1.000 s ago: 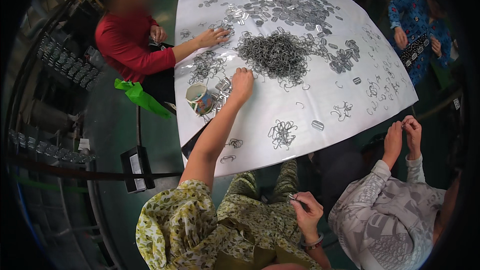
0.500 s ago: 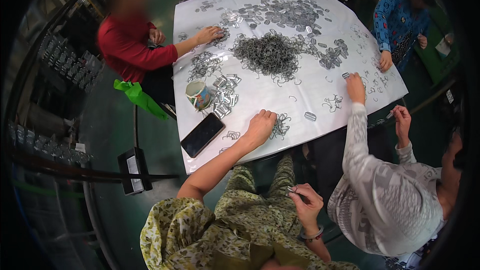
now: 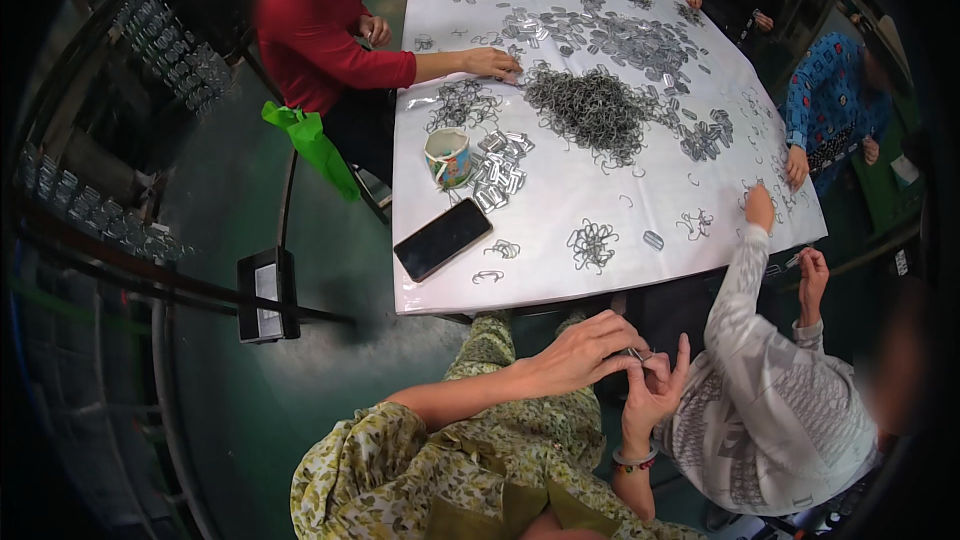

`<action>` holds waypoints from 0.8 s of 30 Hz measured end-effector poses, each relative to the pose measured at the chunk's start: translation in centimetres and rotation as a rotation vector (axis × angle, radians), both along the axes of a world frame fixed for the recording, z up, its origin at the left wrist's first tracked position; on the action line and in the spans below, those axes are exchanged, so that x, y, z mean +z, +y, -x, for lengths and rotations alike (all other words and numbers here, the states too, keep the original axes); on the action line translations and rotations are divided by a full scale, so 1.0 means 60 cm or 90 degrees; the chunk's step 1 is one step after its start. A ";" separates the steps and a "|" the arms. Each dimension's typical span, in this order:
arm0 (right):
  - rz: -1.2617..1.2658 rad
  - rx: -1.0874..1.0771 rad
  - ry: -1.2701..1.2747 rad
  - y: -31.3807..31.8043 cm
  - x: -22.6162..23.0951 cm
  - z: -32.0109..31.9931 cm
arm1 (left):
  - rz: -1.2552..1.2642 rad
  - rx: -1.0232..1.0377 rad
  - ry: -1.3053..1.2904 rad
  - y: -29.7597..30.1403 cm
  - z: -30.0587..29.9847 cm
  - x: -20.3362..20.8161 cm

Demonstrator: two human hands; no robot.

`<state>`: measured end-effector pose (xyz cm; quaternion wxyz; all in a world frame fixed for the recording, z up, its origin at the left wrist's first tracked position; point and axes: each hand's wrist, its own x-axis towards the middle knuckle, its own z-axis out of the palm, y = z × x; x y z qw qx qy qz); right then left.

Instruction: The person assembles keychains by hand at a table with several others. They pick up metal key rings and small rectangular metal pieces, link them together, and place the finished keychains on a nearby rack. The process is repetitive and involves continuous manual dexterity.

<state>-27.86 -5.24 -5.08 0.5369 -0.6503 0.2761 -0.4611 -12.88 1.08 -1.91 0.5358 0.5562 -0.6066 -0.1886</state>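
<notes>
My left hand point(image 3: 585, 352) and my right hand point(image 3: 652, 392) meet over my lap, just below the table's near edge. Together they pinch a small metal clip point(image 3: 636, 353) between their fingertips. A beaded bracelet sits on my right wrist. On the white table point(image 3: 560, 285) in front of me lies a small bunch of wire clips point(image 3: 592, 243). A large grey heap of wire clips point(image 3: 590, 110) fills the middle of the table. Shiny finished clips point(image 3: 500, 172) are stacked beside a patterned cup point(image 3: 448, 155).
A black phone point(image 3: 442, 238) lies near the table's front left corner. A person in a grey patterned top point(image 3: 775, 410) sits at my right, one hand point(image 3: 760, 208) on the table. Someone in red point(image 3: 320, 45) sits at the left side, others around the far edge. A green bag point(image 3: 310, 140) hangs nearby.
My left hand has drawn back from the table to my lap and joined my right hand on a clip. The neighbour at my right has reached onto the table.
</notes>
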 end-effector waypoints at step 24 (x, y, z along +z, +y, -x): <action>0.095 0.272 0.203 -0.154 -0.037 -0.349 | -0.014 0.041 0.109 0.051 -0.101 -0.097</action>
